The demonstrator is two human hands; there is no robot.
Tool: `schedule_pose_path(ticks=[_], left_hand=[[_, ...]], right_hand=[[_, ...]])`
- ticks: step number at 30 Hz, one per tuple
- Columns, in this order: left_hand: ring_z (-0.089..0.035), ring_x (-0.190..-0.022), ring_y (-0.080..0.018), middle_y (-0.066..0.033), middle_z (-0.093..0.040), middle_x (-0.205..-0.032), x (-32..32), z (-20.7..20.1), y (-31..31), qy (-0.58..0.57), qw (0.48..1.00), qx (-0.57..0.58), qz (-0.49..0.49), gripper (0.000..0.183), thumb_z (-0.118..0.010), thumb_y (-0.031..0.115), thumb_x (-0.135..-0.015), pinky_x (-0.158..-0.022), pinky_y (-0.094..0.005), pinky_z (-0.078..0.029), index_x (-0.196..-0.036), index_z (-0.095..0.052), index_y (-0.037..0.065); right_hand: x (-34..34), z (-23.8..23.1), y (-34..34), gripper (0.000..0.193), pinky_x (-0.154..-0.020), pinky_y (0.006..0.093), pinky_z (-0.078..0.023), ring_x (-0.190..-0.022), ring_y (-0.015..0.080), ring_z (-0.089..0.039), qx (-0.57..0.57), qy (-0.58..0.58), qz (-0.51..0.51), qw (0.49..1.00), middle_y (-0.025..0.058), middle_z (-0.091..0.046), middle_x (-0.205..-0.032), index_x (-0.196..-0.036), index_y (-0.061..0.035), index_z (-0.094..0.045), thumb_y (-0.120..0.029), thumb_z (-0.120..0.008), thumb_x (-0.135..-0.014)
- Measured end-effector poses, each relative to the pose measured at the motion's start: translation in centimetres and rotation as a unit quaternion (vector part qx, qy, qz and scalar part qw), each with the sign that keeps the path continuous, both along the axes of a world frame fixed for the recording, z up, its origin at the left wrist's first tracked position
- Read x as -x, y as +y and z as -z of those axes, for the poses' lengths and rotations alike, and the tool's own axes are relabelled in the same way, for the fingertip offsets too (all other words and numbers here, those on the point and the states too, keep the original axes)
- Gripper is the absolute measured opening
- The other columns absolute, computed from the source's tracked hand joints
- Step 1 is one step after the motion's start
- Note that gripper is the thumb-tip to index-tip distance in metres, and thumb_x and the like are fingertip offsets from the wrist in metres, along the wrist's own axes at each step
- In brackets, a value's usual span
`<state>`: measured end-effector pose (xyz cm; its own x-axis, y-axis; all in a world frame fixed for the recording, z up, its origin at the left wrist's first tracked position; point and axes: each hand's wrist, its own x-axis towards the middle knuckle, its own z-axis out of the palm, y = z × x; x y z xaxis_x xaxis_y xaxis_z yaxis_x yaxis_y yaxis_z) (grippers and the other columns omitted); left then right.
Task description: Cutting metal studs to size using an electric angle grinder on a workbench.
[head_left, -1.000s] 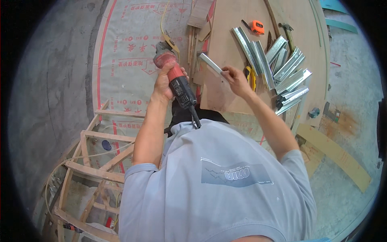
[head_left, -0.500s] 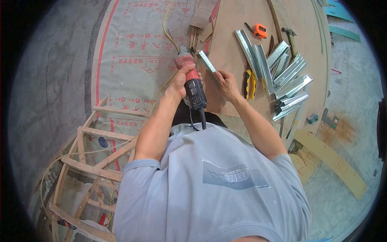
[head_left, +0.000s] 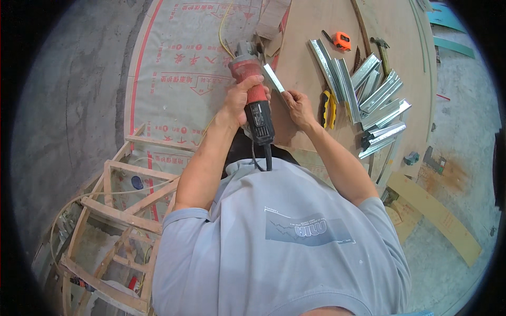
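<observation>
My left hand point(head_left: 243, 98) is wrapped round the red and black body of an angle grinder point(head_left: 258, 120). The grinder's metal head point(head_left: 245, 49) points away from me, and its cord runs back toward my shirt. In my right hand point(head_left: 300, 109) is the near end of a short, shiny metal channel piece point(head_left: 273, 78), slanting up and left so its far end lies close to the grinder's head. Whether the disc touches the metal I cannot tell. Right of that hand lie yellow and black pliers point(head_left: 328, 109) and a pile of cut metal channel pieces point(head_left: 380, 95).
An orange tape measure point(head_left: 342, 41) and a hammer point(head_left: 381, 53) lie on the wooden board point(head_left: 301, 31) beyond the pile. A wooden frame point(head_left: 113, 213) stands at the lower left. Printed protective sheeting point(head_left: 174, 100) covers the floor left of the board. A yellow cord point(head_left: 223, 34) crosses it.
The grinder's head has risen slightly away from me and tilted. The metal piece has shifted a little to the right and nearer me. Both hands keep their hold.
</observation>
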<state>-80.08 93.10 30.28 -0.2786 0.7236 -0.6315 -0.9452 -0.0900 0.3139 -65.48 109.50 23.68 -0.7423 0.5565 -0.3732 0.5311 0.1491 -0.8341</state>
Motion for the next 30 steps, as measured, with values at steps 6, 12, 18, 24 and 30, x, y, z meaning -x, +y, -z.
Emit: schedule_pose_path(ticks=[6, 12, 18, 24, 30], left_hand=[[-0.068, -0.078, -0.0208, -0.0093, -0.068, -0.087, 0.7, 2.7, 0.9, 0.025, 0.996, 0.009, -0.089, 0.024, -0.077, 0.013, -0.08, -0.07, -0.0378, -0.059, -0.098, -0.064, 0.002], [-0.069, -0.088, -0.0242, -0.0109, -0.07, -0.095, -3.2, 5.1, 2.6, 0.082, 0.984, 0.025, -0.155, 0.033, -0.075, 0.011, -0.081, -0.078, -0.0421, -0.06, -0.11, -0.061, 0.003], [-0.069, -0.091, -0.0229, -0.0089, -0.07, -0.096, -3.0, 7.0, 2.6, 0.09, 0.981, 0.023, -0.168, 0.031, -0.076, 0.012, -0.081, -0.078, -0.0405, -0.059, -0.108, -0.061, 0.006], [-0.069, -0.09, -0.021, -0.0074, -0.07, -0.096, -3.0, 8.2, 3.3, 0.098, 0.983, 0.015, -0.153, 0.03, -0.076, 0.015, -0.082, -0.081, -0.0389, -0.057, -0.107, -0.062, 0.007], [-0.068, -0.09, -0.02, -0.0066, -0.07, -0.096, -3.0, 9.3, 3.1, 0.086, 0.983, 0.019, -0.161, 0.029, -0.076, 0.015, -0.082, -0.082, -0.0374, -0.057, -0.107, -0.063, 0.007]], right_hand=[[0.3, -0.4, -0.6, 0.029, -0.06, 0.0334, -0.04, -0.065, 0.0135, -0.047, -0.001, 0.003, 0.004, 1.0, 0.0056, -0.052, -0.067, -0.096, 0.0007, -0.069, -0.027, -0.06, -0.099], [0.2, 0.0, -0.2, 0.029, -0.065, 0.0293, -0.043, -0.072, 0.0095, -0.049, 0.034, -0.01, -0.005, 0.999, -0.0014, -0.057, -0.074, -0.099, 0.0025, -0.068, -0.025, -0.057, -0.102], [0.7, -1.8, -0.9, 0.028, -0.065, 0.0282, -0.043, -0.072, 0.009, -0.049, -0.013, -0.014, -0.023, 1.0, -0.0015, -0.057, -0.075, -0.101, 0.0019, -0.069, -0.023, -0.058, -0.102], [0.0, 0.6, 0.2, 0.028, -0.066, 0.0274, -0.043, -0.072, 0.0085, -0.048, -0.02, -0.008, -0.023, 1.0, -0.0014, -0.058, -0.076, -0.102, 0.0027, -0.069, -0.023, -0.058, -0.102], [0.2, 0.7, -0.2, 0.027, -0.066, 0.0265, -0.043, -0.073, 0.0079, -0.048, -0.003, -0.001, -0.02, 1.0, -0.0029, -0.058, -0.077, -0.1, 0.0022, -0.069, -0.023, -0.058, -0.102]])
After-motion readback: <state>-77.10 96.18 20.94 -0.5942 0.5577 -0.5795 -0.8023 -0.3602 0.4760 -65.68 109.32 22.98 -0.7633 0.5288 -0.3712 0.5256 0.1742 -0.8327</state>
